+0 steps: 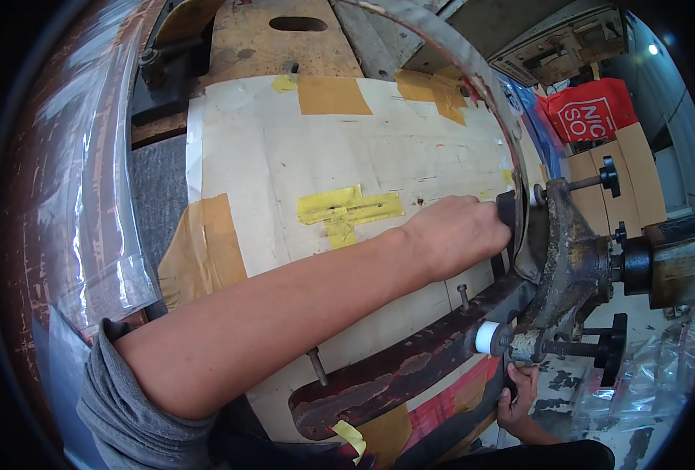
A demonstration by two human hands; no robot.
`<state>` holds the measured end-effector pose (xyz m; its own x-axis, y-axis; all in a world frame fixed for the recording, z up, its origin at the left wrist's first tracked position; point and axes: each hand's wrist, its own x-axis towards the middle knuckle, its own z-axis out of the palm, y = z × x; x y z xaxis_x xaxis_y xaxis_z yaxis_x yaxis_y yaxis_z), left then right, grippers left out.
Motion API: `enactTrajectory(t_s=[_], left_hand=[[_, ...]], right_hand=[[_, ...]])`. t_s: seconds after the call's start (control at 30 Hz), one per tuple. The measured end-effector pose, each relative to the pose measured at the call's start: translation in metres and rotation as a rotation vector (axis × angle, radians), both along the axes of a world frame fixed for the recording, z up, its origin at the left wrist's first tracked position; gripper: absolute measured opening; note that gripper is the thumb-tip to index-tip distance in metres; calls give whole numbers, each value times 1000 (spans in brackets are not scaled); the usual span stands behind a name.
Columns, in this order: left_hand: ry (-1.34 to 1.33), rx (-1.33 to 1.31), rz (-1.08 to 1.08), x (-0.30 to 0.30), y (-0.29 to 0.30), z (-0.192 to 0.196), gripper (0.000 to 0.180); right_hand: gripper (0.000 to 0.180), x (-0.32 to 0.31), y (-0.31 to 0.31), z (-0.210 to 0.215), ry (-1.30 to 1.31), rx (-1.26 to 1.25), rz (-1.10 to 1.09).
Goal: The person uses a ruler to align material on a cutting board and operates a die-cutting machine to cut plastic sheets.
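Observation:
My left hand [469, 235] reaches across the pale board [261, 157], its fingers closed around a black strip [506, 207]. The strip shows above and below the fist, beside a curved, worn metal band [512, 125]. My right hand [522, 403] is low at the right, below a white roller [487, 338]. Its thumb and fingers are bent together at a dark edge, and what they grip is mostly hidden. Between the hands lies a dark red, chipped metal bar [402, 388] with upright bolts. It meets a greasy metal bracket [563, 258] with black knobs.
Yellow tape [351, 207] and brown tape patches [332, 95] stick to the board. Clear plastic sheeting [116, 188] covers the left side. A wooden board with an oval slot [241, 47] lies beyond. At right are a red bag [586, 110], a cardboard box [633, 180] and clear plastic [645, 376].

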<state>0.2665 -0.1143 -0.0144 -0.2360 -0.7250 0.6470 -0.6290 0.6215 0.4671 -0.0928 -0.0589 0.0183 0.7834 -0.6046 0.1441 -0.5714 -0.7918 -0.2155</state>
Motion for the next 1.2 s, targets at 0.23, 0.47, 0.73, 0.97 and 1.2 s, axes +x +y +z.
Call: enactTrajectory(t_s=[0.23,0.47,0.73,0.97,1.2], left_hand=[[-25,-111,-10,-4,-4,-3,5],[8,-89,12,-6,-4,-2,5],[21,56,32,-11,-3,2,7],[26,105,33,-11,-2,6,9],[34,130,44,-13,-2,6,11]], right_hand=[[35,2,0,2,18,1,22],[27,6,1,2,-34,33,-45],[26,-4,3,-6,-69,75,-90],[23,-8,2,-4,-43,109,-117],[27,-12,2,-2,-9,87,-25]])
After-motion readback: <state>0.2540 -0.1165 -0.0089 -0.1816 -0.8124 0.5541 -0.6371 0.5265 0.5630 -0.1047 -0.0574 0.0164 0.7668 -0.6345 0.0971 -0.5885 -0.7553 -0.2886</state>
